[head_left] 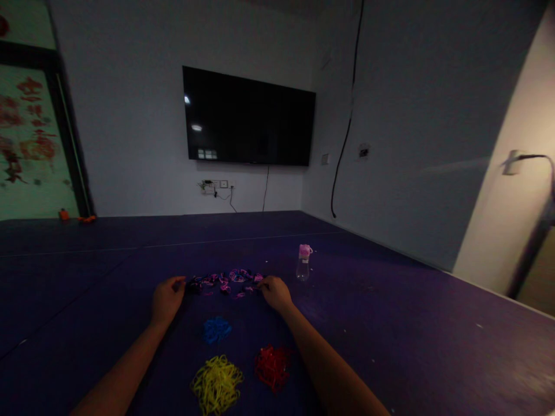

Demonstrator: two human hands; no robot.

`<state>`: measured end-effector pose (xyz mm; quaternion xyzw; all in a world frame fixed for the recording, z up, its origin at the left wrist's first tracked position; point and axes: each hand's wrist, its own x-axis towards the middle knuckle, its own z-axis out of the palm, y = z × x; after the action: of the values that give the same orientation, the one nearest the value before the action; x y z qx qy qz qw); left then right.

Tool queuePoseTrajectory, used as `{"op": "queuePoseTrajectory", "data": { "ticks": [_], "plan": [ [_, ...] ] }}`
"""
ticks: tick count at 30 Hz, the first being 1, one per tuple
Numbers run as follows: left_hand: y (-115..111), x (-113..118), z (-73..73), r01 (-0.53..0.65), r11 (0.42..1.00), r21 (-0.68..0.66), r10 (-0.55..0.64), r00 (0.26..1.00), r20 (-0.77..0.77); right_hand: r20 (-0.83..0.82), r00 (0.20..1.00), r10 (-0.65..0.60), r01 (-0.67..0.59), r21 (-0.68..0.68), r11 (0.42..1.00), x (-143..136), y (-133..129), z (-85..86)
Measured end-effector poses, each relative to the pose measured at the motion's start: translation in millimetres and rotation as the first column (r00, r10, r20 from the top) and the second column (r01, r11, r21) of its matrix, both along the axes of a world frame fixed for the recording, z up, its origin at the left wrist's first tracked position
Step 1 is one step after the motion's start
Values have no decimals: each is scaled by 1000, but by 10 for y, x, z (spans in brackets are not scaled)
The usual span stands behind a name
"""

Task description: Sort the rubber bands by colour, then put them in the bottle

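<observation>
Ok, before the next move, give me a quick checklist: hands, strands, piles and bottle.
1. Left hand at the left end of the pink-and-black strands: ok.
2. Right hand at their right end: ok.
3. Firm grip on the strands by both hands: cannot tell, too dark and small.
4. Strands gathered in one compact heap: not ok, spread in a loose row between the hands.
5. Blue pile, yellow pile and red pile apart: ok.
6. Pink-capped clear bottle upright, not touching the right hand: ok.
</observation>
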<state>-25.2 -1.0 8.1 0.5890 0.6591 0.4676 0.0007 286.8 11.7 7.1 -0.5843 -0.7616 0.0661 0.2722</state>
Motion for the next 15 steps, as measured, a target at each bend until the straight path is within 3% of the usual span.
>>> {"op": "queuePoseTrajectory", "data": {
  "ticks": [4, 9, 15],
  "plan": [
    [67, 9, -37, 62, 994, -90, -82, 969, -231, 0, 1000, 0, 0, -5, 1000, -1, 11, -5],
    [157, -29, -127, 113, 980, -167, -150, 962, -229, -5, 1000, -4, 4, -2, 1000, -2, 11, -13],
    [183, -58, -155, 115, 984, -139, -147, 959, -242, -25, 1000, 4, -4, -4, 1000, 1, -7, -9]
  ]
}}
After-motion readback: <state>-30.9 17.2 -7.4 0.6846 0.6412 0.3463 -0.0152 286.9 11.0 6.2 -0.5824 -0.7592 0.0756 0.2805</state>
